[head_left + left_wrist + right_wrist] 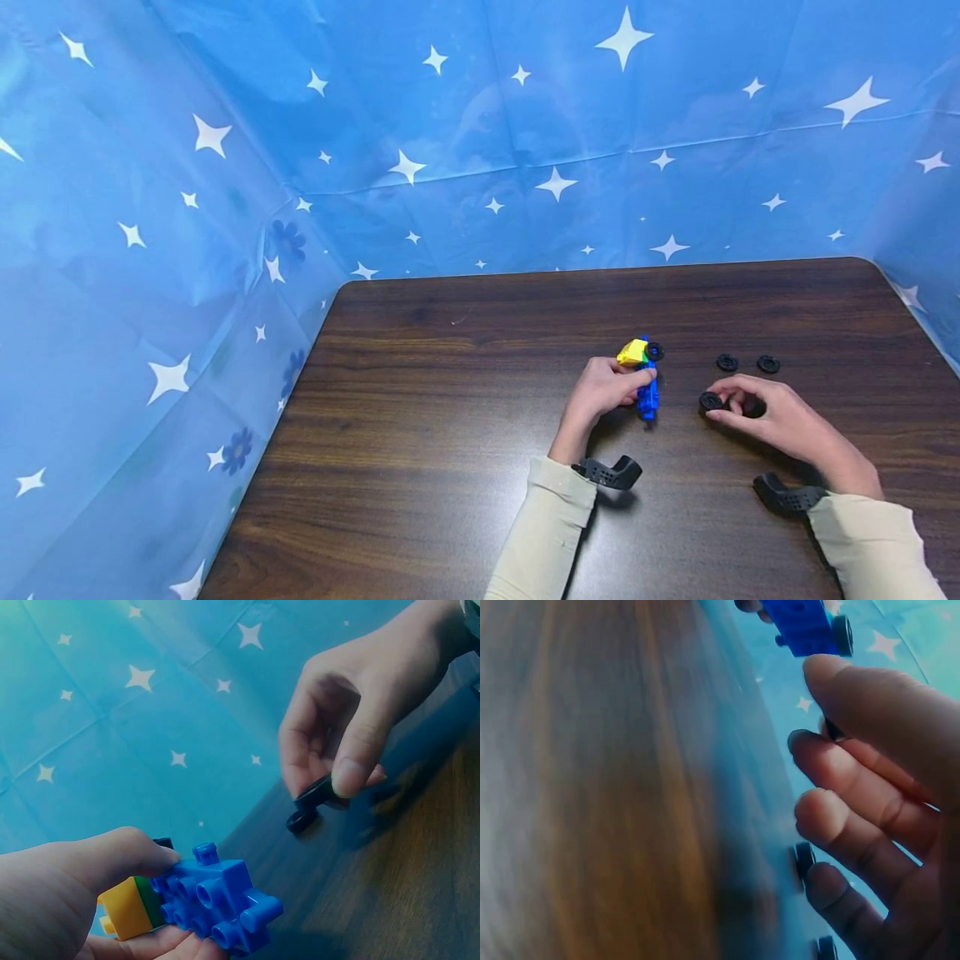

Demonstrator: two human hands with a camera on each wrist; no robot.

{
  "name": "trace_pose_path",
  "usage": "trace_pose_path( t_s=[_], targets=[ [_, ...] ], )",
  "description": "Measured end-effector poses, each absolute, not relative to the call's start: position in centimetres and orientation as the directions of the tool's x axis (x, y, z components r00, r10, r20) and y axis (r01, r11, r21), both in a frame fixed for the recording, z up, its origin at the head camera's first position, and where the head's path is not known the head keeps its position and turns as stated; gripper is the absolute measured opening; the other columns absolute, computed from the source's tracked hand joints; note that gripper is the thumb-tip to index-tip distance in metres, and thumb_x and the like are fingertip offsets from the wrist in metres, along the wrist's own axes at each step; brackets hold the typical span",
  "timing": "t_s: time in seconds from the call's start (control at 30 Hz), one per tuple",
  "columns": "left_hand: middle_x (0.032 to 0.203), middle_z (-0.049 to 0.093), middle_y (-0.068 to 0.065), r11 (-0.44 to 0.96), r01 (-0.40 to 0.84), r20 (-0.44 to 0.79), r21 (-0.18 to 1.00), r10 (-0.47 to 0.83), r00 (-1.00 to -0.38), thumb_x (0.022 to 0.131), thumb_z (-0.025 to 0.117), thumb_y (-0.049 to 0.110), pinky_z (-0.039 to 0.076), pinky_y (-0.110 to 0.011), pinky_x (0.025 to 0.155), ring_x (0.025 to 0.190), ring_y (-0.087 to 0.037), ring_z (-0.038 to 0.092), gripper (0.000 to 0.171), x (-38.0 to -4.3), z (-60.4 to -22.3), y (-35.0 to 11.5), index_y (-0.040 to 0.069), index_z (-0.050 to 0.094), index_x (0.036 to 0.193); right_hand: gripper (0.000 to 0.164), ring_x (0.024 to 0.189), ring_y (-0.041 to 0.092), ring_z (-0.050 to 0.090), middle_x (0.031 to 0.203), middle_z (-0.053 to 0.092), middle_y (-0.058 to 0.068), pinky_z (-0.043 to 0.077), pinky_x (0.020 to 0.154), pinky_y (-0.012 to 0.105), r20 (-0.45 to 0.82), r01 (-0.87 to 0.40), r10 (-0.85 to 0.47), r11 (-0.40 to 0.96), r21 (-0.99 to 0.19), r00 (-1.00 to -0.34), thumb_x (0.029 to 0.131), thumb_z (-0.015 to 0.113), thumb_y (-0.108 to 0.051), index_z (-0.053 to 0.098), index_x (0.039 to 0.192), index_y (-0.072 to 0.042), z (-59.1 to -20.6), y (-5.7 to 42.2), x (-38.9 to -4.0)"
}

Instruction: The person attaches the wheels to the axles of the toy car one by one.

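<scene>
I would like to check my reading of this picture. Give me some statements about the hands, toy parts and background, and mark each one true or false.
1. The left hand holds a blue toy piece. True.
2. The right hand holds nothing. False: it holds a black wheel.
3. Two loose wheels lie on the table. True.
4. The two hands touch each other. False: they are apart.
5. The backdrop is blue with white stars. True.

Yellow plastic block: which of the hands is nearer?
Left. The left hand is beside the yellow block, gripping the blue plastic piece; the right hand is farther off, to the block's right.
</scene>
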State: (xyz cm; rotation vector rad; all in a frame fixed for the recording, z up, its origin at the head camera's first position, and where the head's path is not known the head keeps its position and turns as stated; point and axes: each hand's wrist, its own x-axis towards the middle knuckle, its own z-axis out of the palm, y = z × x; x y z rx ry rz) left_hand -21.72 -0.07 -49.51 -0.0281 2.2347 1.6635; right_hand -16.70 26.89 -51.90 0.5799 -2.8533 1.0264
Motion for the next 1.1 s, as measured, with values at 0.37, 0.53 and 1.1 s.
trace_pose_path(
  t_s=[0.37, 0.53, 1.1],
  targets=[
    [0.071, 0.070, -0.001, 0.315, -0.240, -0.302, 0.918, 0.164, -0.939, 0.086, 0.083, 0.034, 0.062, -0.030, 0.069, 0.064, -0.011, 0.065, 0.033, -21.6, -49.6, 0.4, 0.003, 0.074, 0.090, 0.028, 0.076, -0.002, 0.058, 0.086, 0.065, -0.010, 0.048, 0.068, 0.020, 0.276, -0.426, -0.325, 0.653, -0.626, -0.904, 0.091, 0.081, -0.016, 0.072, 0.118, -0.014, -52.2, 25.0, -16.5],
    [0.073, 0.071, -0.003, 0.306, -0.234, -0.294, 0.923, 0.167, -0.941, 0.087, 0.083, 0.033, 0.062, -0.032, 0.070, 0.064, -0.012, 0.065, 0.033, -21.5, -49.7, 0.4, 0.001, 0.075, 0.092, 0.033, 0.074, -0.002, 0.056, 0.081, 0.062, -0.014, 0.045, 0.069, 0.015, 0.383, -0.495, -0.316, 0.619, -0.610, -0.868, 0.086, 0.084, -0.008, 0.072, 0.116, -0.016, -52.6, 24.3, -16.7],
    [0.073, 0.070, 0.000, 0.315, -0.209, -0.274, 0.926, 0.181, -0.944, 0.087, 0.083, 0.035, 0.061, -0.032, 0.069, 0.065, -0.013, 0.066, 0.033, -21.7, -49.9, 0.4, 0.003, 0.074, 0.091, 0.046, 0.072, 0.000, 0.052, 0.082, 0.059, -0.012, 0.042, 0.067, 0.016, 0.557, -0.598, -0.275, 0.577, -0.557, -0.784, 0.072, 0.088, 0.008, 0.075, 0.113, -0.011, -52.6, 22.3, -16.9]
  ],
)
